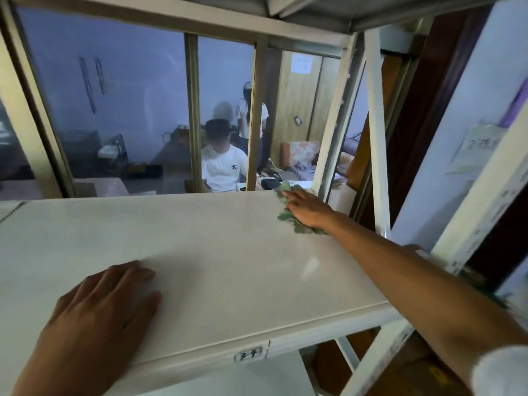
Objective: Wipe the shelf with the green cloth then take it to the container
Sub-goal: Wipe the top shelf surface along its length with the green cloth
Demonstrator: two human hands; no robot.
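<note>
While the left hand (97, 307) rests flat near the front edge, the right hand (307, 208) presses the cloth (288, 217) flat-fingered into the shelf's (223, 267) far right corner; wiping looks underway, so a sweep leftward likely comes next.

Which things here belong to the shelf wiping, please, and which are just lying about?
Job: shelf; cloth pressed under the right hand; left hand flat on the shelf.
Lying about: label on the shelf edge; window; seated person behind it.
</note>
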